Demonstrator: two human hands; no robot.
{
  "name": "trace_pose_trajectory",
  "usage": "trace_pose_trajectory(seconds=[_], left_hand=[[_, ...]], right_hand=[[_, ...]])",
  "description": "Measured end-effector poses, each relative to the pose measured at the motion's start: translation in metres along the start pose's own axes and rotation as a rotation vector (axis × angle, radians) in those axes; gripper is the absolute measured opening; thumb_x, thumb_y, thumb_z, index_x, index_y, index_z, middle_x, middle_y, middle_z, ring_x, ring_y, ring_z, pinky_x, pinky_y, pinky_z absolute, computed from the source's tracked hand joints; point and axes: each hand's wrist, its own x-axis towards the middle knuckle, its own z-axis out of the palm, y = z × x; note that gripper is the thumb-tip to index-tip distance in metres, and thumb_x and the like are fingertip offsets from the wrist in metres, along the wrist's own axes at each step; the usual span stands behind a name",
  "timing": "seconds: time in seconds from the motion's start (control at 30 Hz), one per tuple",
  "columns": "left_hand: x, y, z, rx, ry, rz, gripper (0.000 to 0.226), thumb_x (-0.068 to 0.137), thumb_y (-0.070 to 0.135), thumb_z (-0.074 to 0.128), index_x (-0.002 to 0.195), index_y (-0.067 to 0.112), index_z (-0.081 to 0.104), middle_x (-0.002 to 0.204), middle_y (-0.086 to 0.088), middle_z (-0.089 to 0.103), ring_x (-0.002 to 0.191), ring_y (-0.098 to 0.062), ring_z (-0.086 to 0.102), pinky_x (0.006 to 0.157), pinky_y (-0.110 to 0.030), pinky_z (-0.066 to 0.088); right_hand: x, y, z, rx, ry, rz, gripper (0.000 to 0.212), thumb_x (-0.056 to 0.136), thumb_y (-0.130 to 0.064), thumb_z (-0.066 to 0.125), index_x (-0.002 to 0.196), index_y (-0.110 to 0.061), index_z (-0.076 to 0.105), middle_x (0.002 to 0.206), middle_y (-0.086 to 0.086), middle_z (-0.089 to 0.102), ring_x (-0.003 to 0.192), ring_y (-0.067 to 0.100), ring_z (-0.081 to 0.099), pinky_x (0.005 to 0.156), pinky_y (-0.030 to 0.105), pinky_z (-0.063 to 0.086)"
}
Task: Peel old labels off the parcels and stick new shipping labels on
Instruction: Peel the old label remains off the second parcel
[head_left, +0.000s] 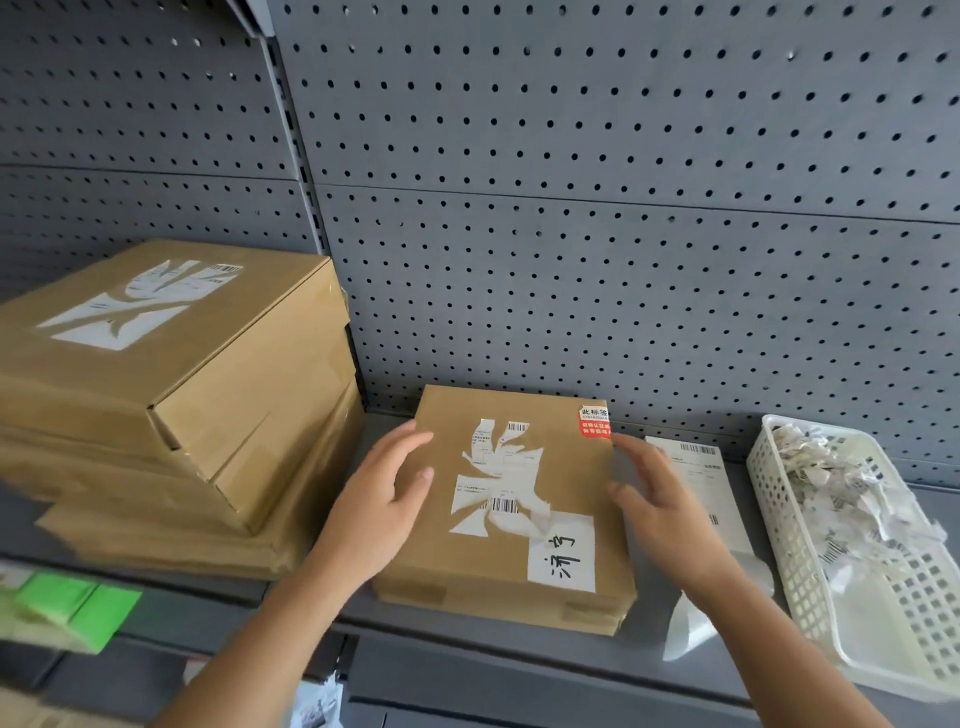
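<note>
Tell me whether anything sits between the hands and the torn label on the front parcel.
Nothing visible does. The torn label lies bare on top of the parcel, with the left hand at the parcel's left edge and the right hand at its right edge, both open.

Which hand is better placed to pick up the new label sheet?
The right hand: the sheet lies just beside it, while the left hand is at the parcel's opposite edge.

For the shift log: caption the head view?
A parcel bearing a torn old label sits between left hand and right hand; new label and scrap basket lie to its right.
</note>
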Motion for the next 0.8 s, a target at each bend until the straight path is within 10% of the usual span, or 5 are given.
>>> trace_pose_trajectory(seconds=[0.57,0.8], left_hand=[[0.043,-0.008,0.008,0.175,-0.207,0.123,0.048,0.106,0.036,0.047,0.151,0.047,0.036,0.161,0.033,0.014,0.149,0.010,-0.002,0.121,-0.029,0.013],[0.045,-0.010,0.013,0.157,-0.245,0.143,0.043,0.108,0.034,0.039,0.149,0.046,0.038,0.161,0.031,0.009,0.148,0.010,-0.013,0.117,-0.020,0.004]], right_hand=[[0.041,-0.021,0.030,-0.290,-0.058,-0.155,0.042,0.096,-0.007,0.054,0.134,-0.025,0.055,0.137,-0.017,0.041,0.113,-0.018,0.039,0.088,-0.006,0.024],[0.052,-0.027,0.055,-0.471,-0.045,-0.209,0.040,0.091,-0.005,0.052,0.128,-0.017,0.060,0.127,-0.009,0.051,0.119,0.012,0.045,0.099,0.020,0.034]])
